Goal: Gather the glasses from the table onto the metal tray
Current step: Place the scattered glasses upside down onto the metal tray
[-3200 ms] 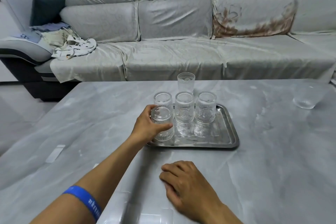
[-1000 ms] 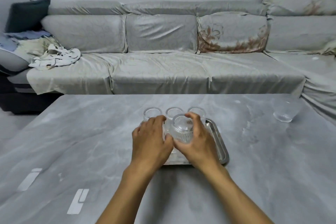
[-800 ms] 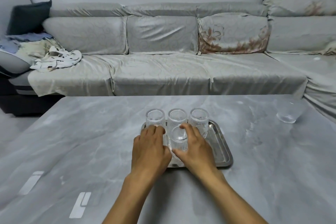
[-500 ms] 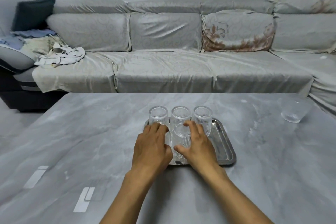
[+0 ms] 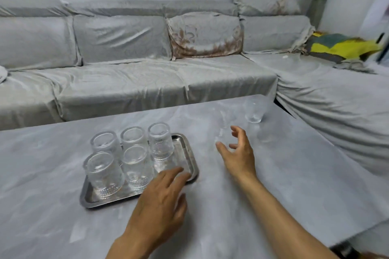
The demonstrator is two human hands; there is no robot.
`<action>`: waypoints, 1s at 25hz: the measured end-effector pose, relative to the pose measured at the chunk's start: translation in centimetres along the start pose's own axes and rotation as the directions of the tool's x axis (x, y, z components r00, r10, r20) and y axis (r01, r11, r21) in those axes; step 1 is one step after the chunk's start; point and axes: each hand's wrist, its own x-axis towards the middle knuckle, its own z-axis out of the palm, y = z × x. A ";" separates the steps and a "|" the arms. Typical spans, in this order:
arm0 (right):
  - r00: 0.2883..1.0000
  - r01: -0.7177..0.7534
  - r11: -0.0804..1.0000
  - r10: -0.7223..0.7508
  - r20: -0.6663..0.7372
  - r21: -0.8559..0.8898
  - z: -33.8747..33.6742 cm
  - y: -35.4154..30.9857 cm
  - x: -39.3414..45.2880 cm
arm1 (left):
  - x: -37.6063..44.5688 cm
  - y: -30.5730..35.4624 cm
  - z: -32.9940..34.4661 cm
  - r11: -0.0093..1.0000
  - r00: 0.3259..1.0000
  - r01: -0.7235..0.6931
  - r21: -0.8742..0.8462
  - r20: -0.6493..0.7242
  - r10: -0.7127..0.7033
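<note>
Bench [image 5: 273,174]: grey marble, tray [image 5: 190,166] with five glasses | sofa [image 5: 126,82] behind | left grip [image 5: 160,200] and right grip [image 5: 237,153] wide, empty

Rectangular shiny metal tray [image 5: 185,149] lying flat on the grey table [image 5: 273,185], five clear ribbed glasses [image 5: 134,162] standing on it in two rows, three behind and two in front, one more clear glass [image 5: 254,109] apart near the table's far right edge
</note>
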 end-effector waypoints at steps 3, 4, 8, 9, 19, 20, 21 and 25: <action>0.997 -0.047 0.998 0.045 -0.055 -0.033 -4.2 3.1 1.8 | 4.6 2.3 4.7 0.998 0.959 -0.058 0.003 0.276 0.055; 0.996 -0.062 0.998 0.061 -0.066 -0.015 -5.3 3.9 2.5 | 7.1 2.4 6.3 1.000 0.915 -0.011 0.005 0.403 0.008; 0.991 -0.020 0.997 0.030 -0.130 0.074 -7.8 4.7 6.3 | 16.8 1.5 10.4 0.984 0.767 0.146 0.102 0.617 -0.178; 0.987 0.010 0.998 0.000 -0.163 0.060 -7.8 4.5 7.4 | 18.1 1.2 10.9 0.981 0.739 0.134 0.141 0.645 -0.194; 0.988 0.076 0.631 0.055 0.142 -0.772 -5.1 6.9 23.2 | 20.1 -0.3 12.9 0.987 0.665 0.067 0.145 0.731 -0.153; 0.985 0.073 0.630 0.078 0.157 -0.773 -5.0 7.6 23.5 | 20.0 -0.6 13.0 0.988 0.660 0.064 0.141 0.737 -0.148; 0.988 0.072 0.651 0.059 0.145 -0.756 -4.8 8.1 23.5 | 20.0 -0.7 13.1 0.988 0.656 0.066 0.142 0.740 -0.150; 0.994 0.103 0.792 -0.066 0.084 -0.602 -4.3 8.3 19.2 | 19.0 -0.3 12.4 0.986 0.673 0.085 0.141 0.722 -0.161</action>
